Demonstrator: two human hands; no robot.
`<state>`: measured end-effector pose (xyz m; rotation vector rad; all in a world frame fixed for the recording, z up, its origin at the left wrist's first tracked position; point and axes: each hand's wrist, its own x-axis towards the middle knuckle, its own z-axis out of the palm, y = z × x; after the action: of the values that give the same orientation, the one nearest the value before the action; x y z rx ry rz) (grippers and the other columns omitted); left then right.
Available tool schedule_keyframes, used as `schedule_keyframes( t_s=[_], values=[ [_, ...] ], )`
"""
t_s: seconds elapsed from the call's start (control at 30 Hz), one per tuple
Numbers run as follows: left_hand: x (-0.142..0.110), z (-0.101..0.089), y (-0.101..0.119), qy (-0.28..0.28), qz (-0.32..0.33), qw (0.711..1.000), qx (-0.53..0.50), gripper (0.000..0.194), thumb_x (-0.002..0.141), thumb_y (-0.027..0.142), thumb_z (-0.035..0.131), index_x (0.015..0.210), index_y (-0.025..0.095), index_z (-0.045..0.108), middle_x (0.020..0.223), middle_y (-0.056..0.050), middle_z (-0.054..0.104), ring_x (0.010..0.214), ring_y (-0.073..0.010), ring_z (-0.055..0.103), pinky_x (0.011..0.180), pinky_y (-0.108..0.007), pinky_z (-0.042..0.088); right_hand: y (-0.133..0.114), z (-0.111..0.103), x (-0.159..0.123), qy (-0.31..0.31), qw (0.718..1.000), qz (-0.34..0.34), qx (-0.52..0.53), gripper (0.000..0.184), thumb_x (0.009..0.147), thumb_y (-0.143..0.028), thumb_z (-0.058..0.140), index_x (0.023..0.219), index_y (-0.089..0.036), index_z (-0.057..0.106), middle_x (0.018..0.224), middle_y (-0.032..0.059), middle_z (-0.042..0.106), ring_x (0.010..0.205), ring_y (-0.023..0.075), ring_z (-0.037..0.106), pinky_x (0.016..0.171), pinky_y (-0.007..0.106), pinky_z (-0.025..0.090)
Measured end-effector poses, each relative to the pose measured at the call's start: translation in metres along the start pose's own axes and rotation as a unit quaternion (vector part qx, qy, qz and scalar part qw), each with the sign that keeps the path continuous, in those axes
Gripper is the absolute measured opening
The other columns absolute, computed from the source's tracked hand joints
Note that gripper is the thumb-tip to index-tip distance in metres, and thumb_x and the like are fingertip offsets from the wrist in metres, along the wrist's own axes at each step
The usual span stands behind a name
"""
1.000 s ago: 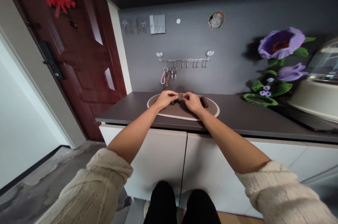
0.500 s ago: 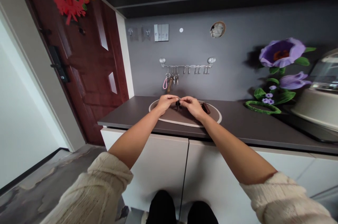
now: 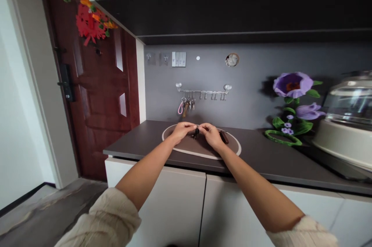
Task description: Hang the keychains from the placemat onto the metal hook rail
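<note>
My left hand (image 3: 181, 130) and my right hand (image 3: 211, 134) meet over an oval brown mat (image 3: 186, 147) with a pale rim. Between their pinched fingertips hangs a small bunch of keys (image 3: 197, 133), dark at the top; its ring is mostly hidden by the fingers. Just right of my right hand, a dark brown item (image 3: 223, 137), too covered to name, lies on the mat. On the wall behind, a metal hook rail (image 3: 203, 92) carries more keys (image 3: 192, 104) and a pink loop (image 3: 180, 107) on its left hooks.
The mat lies on a dark countertop (image 3: 124, 140) above white cabinet doors (image 3: 157, 196). Purple flowers (image 3: 293, 84) and a cream appliance with a clear top (image 3: 340, 138) stand at the right. A shelf (image 3: 232, 14) overhangs the counter. A red-brown door (image 3: 107, 123) is at the left.
The view has tilted upward, so the shelf's contents show and the legs have nearly left the frame. Both hands keep their pinch on the keys over the mat.
</note>
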<state>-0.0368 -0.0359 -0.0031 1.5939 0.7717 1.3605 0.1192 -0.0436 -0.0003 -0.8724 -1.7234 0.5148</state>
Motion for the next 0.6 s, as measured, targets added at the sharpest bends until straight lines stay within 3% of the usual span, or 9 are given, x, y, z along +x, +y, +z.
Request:
schedule_keyframes(
  t_s=[0.17, 0.33, 0.6],
  values=[
    [-0.001, 0.001, 0.002, 0.058, 0.032, 0.994, 0.083, 0.04, 0.068, 0.048, 0.054, 0.074, 0.01, 0.065, 0.071, -0.005, 0.063, 0.062, -0.0112, 0.052, 0.062, -0.024, 0.038, -0.001, -0.003, -0.002, 0.014, 0.999, -0.02, -0.046, 0.023, 0.071, -0.037, 0.047, 0.07, -0.016, 0.055, 0.068, 0.0019, 0.057, 0.065, 0.0134, 0.05, 0.066, 0.027, 0.039],
    [0.002, 0.001, -0.002, 0.117, 0.063, 0.972, 0.196, 0.034, 0.073, 0.042, 0.047, 0.069, 0.012, 0.063, 0.064, -0.003, 0.06, 0.058, -0.0114, 0.05, 0.058, -0.024, 0.037, 0.001, -0.004, 0.003, 0.031, 0.996, -0.018, -0.081, 0.022, 0.071, -0.036, 0.045, 0.07, -0.016, 0.054, 0.07, 0.003, 0.058, 0.066, 0.0147, 0.051, 0.066, 0.027, 0.039],
    [0.01, 0.002, -0.014, 0.122, 0.091, 0.932, 0.33, 0.027, 0.076, 0.031, 0.044, 0.07, 0.014, 0.064, 0.074, -0.005, 0.065, 0.067, -0.0129, 0.055, 0.067, -0.024, 0.039, -0.001, -0.009, 0.033, 0.069, 0.993, -0.007, -0.097, 0.022, 0.069, -0.035, 0.045, 0.071, -0.016, 0.056, 0.072, 0.0035, 0.061, 0.068, 0.0148, 0.053, 0.068, 0.027, 0.039]
  ],
)
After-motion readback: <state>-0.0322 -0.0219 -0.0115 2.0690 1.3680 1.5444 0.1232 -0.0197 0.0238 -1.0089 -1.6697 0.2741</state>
